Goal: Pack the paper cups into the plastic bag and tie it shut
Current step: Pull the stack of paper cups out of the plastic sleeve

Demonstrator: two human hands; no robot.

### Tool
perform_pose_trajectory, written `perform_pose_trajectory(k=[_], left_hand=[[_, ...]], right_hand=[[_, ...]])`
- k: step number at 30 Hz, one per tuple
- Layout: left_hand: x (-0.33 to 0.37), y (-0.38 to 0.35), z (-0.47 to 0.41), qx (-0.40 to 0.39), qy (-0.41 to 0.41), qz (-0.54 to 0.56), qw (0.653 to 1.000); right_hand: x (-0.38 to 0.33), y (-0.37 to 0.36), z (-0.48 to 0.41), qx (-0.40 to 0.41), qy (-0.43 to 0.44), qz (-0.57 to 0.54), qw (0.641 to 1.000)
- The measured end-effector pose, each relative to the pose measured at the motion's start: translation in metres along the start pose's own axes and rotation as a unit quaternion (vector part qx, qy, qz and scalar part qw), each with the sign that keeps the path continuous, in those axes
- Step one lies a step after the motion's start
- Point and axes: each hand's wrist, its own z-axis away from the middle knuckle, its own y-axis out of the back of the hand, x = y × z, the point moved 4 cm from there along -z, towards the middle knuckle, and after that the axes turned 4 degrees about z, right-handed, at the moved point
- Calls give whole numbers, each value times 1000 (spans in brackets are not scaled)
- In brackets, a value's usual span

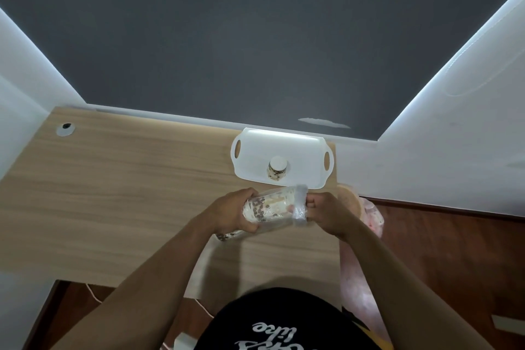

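Cataloguing centre frame: what do the hands hold? (Clerk)

Item 1: dotted paper cup, lying sideways inside a clear plastic bag, lifted above the wood-grain counter. Left hand curled round the cup's base end. Right hand fisted on the bunched plastic at the other end. (Checker)

Outstanding stock? (Clerk)

Item 2: matching paper cup, upright on the white handled tray, upper centre, unbagged. (Checker)

Risks? (Clerk)

Probable: thin film tears if the right fist twists hard. The cup slides out if that bunch loosens. Tying now would strand the tray cup. (Checker)
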Motion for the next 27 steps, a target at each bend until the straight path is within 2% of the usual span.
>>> perform_pose_trajectory(k=[5, 9, 12, 19, 22, 27], left_hand=[[-4, -4, 1, 12, -9, -115, 993], [-12, -3, -1, 20, 30, -136, 990], [-21, 4, 3, 26, 80, -147, 986], [-76, 17, 20, 76, 219, -16, 973], [-83, 10, 16, 115, 255, 92, 956], [-44, 5, 2, 134, 193, 207, 950]], right_hand=[[5, 1, -3, -5, -19, -16, 1000], [13, -1, -8, -27, -2, -35, 999], [12, 1, -7, -25, -44, -147, 988], [25, 39, -11, 44, -68, -218, 973], [20, 39, -13, 55, -61, -219, 972], [2, 14, -16, 8, -49, -236, 970]])
